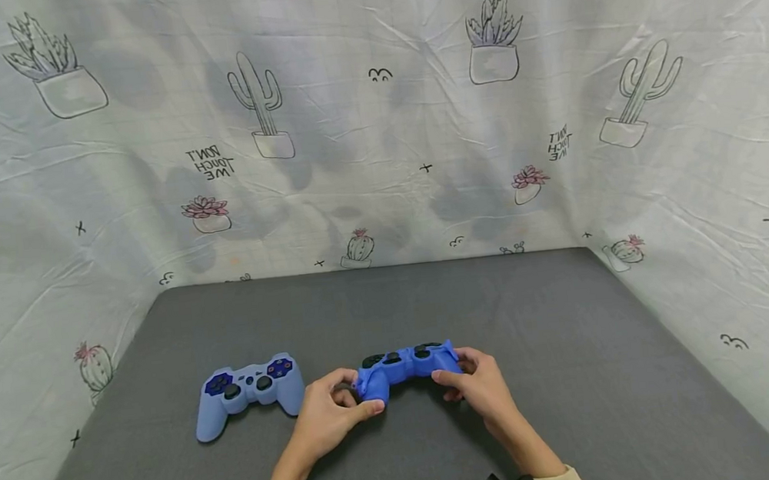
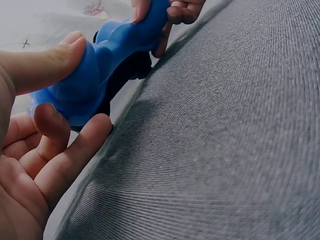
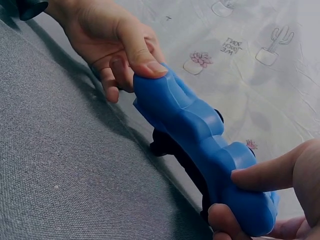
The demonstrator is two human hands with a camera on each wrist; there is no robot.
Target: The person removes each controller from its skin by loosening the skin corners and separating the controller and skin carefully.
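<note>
In the head view, both hands hold a bright blue game controller just above the grey desk, near its front edge. The left hand curls round the controller's left handle, thumb laid over it; the right hand pinches the right handle between thumb and fingers. Just to the left of this controller, lying flat on the desk and touching neither hand, is a pale blue game controller with dark buttons and two black sticks. Behind the desk hangs a cactus-print cloth; its mirrored lettering appears to read "DON'T TOUCH ME". In the left wrist view, the left hand has its grip closed on the bright blue game controller, thumb on top and fingers beneath, with the right hand's fingertips at the far end. In the right wrist view, the bright blue game controller slants above the desk, black parts showing beneath it; the left hand grips the far end and the right hand's fingers grip the near one.
</note>
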